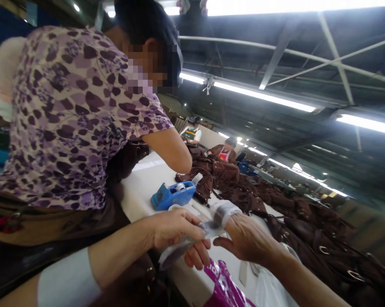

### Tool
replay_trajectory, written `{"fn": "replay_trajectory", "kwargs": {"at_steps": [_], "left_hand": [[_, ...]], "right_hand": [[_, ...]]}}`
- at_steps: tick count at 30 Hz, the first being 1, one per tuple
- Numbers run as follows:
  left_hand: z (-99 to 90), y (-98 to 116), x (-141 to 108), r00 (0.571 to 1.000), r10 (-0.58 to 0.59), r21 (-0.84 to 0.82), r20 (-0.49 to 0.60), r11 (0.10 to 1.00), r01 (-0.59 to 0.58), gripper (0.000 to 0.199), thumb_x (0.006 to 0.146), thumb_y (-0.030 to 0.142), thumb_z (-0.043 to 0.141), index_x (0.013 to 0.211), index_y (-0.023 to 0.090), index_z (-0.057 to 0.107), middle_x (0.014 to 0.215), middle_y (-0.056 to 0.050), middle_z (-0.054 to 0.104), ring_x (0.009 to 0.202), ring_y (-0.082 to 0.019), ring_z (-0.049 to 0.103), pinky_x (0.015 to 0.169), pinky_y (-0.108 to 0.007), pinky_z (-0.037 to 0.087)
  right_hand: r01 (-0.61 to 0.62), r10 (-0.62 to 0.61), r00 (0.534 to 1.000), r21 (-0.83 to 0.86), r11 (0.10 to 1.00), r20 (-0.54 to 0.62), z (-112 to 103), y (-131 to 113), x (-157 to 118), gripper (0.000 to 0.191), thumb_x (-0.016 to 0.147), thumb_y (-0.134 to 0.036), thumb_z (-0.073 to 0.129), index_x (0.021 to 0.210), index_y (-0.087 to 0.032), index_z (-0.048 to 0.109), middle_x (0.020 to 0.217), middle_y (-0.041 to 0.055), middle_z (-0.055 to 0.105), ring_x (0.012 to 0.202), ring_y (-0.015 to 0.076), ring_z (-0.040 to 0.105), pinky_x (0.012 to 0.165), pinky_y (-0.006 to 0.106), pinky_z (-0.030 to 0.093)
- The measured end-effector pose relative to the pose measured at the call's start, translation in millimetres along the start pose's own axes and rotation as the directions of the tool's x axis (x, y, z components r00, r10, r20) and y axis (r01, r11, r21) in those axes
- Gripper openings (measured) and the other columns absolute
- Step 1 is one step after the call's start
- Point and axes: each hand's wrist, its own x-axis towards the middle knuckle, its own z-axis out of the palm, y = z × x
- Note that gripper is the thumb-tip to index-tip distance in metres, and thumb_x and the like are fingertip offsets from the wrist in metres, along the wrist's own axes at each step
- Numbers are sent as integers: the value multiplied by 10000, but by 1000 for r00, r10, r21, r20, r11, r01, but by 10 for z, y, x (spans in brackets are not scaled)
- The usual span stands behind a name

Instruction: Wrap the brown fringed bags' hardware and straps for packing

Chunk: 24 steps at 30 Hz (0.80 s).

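Note:
My left hand (181,232) reaches in from the lower left with its fingers closed around a greyish, partly see-through strip (176,252), perhaps plastic or film. The strip runs across toward my right hand (248,236), whose thumb points at the left fingers. Whitish material (226,211) covers the right fingers; blur hides whether they grip it or it is wrapped round them. Just beyond the left hand a blue tape dispenser (173,195) stands on the white table (147,175). Below the hands lies a shiny purple plastic bag (227,285) with white lettering.
A co-worker in a purple patterned top (70,111) leans over the table at close left. Dark brown bags (224,175) with metal rings pile along the back and right. White plastic (269,285) lies at the front. Two people sit farther back.

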Motion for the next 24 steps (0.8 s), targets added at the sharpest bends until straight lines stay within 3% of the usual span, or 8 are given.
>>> {"fn": "replay_trajectory", "kwargs": {"at_steps": [3, 7, 12, 14, 17, 18, 21, 24], "left_hand": [[-121, -83, 9, 997, -71, 41, 23, 997, 70, 263, 639, 371, 717, 701, 120, 670, 524, -61, 684, 389, -154, 588, 443, -252, 477], [-224, -123, 0, 984, -158, 154, -77, 974, 168, 266, 629, 390, 734, 670, 138, 659, 443, 6, 604, 334, -112, 505, 365, -201, 414], [-199, -82, -35, 992, -100, 374, -79, 919, 123, 287, 531, 325, 824, 639, 173, 605, 472, 72, 517, 403, -74, 443, 388, -172, 349], [-153, -45, -46, 998, -44, 516, -46, 854, 61, 252, 557, 280, 816, 672, 178, 617, 518, 80, 501, 454, -67, 429, 412, -165, 319], [-78, 24, -66, 997, 78, 637, 15, 768, -69, 116, 671, 205, 729, 727, 183, 630, 550, 81, 478, 505, -70, 428, 448, -166, 302], [-56, 48, -77, 991, 128, 638, 25, 762, -115, 69, 716, 201, 693, 740, 179, 632, 554, 77, 479, 514, -72, 435, 469, -169, 318], [10, 114, -133, 961, 275, 578, 35, 779, -244, 119, 836, 274, 612, 837, 166, 660, 613, 45, 543, 581, -93, 509, 573, -195, 403], [86, 170, -228, 932, 360, 525, 36, 787, -324, 278, 880, 418, 585, 931, 160, 675, 746, -8, 630, 716, -127, 586, 706, -238, 456]], "right_hand": [[35, -26, 997, -117, 992, 75, 69, -113, -119, 433, 1010, -378, 300, 675, -213, 517, 521, 6, 535, 439, 163, 480, 459, 318, 280], [-8, 62, 943, -164, 986, 328, 52, -285, -213, 290, 950, -315, 450, 693, -205, 525, 554, 10, 578, 435, 166, 506, 467, 328, 199], [-332, 270, 693, -35, 942, 668, -264, -453, -58, 291, 917, -371, 463, 723, -182, 569, 658, 70, 645, 521, 179, 560, 465, 277, 211], [-611, 239, 526, 167, 774, 816, -395, -437, 15, 380, 913, -441, 428, 664, -176, 541, 595, 44, 607, 472, 138, 530, 429, 227, 282], [-902, -65, 353, 358, 242, 934, -469, -313, 45, 495, 845, -579, 453, 582, -167, 534, 412, -25, 490, 288, 80, 401, 305, 181, 307], [-916, -153, 379, 394, 80, 913, -466, -260, 35, 520, 830, -601, 459, 582, -155, 561, 371, -36, 464, 245, 77, 368, 262, 179, 288], [-781, -221, 615, 545, -305, 757, -432, -141, -9, 546, 855, -567, 470, 650, -93, 648, 331, -38, 466, 198, 69, 341, 213, 158, 264], [-606, -213, 761, 556, -569, 612, -400, -129, -10, 568, 882, -571, 467, 719, -66, 671, 338, -43, 483, 202, 54, 323, 275, 152, 379]]}}
